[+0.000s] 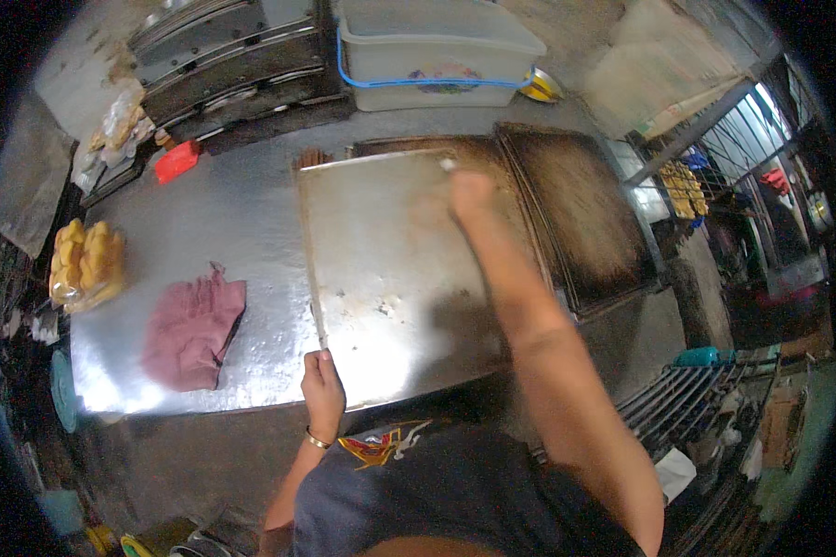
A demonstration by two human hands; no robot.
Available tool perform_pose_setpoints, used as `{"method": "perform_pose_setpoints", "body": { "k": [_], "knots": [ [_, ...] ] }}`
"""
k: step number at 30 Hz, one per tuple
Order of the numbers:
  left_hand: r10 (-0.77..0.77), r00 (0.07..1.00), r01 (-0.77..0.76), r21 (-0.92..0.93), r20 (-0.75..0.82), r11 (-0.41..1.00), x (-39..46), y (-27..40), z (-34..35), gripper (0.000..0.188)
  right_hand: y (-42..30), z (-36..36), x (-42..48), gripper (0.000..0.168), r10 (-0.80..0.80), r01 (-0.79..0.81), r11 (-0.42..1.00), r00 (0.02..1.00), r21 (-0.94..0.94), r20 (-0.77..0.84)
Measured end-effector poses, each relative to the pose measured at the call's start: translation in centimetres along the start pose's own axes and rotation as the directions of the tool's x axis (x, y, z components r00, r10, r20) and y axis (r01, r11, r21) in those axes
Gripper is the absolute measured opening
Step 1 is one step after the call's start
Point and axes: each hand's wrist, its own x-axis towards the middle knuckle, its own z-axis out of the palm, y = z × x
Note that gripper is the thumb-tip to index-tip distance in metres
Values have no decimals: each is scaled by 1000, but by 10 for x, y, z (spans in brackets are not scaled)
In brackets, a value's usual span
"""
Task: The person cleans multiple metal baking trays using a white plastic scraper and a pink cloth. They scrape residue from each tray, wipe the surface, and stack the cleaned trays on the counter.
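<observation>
A flat metal baking tray (pixel 376 244) lies in front of me, with brown stains and dark specks on its shiny surface. My left hand (pixel 322 390) grips its left rim close to the near corner, thumb on top. At the far right corner is my right hand (pixel 471 191), closed and blurred by motion. A small white item (pixel 448 164) shows at its fingers, too blurred to name. Left of the tray, a pink knit work glove (pixel 195 334) rests on the metal-topped table (pixel 265 209).
Browned baking trays (pixel 585 209) lie to the right, partly under the shiny one. Behind stand a lidded plastic bin (pixel 439 69) with a blue handle and stacked dark trays (pixel 237 76). Bagged bread rolls (pixel 87 264) and a red scraper (pixel 177 161) are at left. A metal rack (pixel 676 397) stands at lower right.
</observation>
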Motion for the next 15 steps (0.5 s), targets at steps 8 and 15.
{"method": "perform_pose_setpoints", "body": {
  "k": [8,15],
  "knots": [
    [-49,997,44,76,65,996,7,9,0,26,-168,76,-34,19,-233,214,968,962,133,145],
    [-24,999,23,39,37,999,5,13,-4,26,-130,84,45,18,-164,204,942,973,-267,164]
  ]
}}
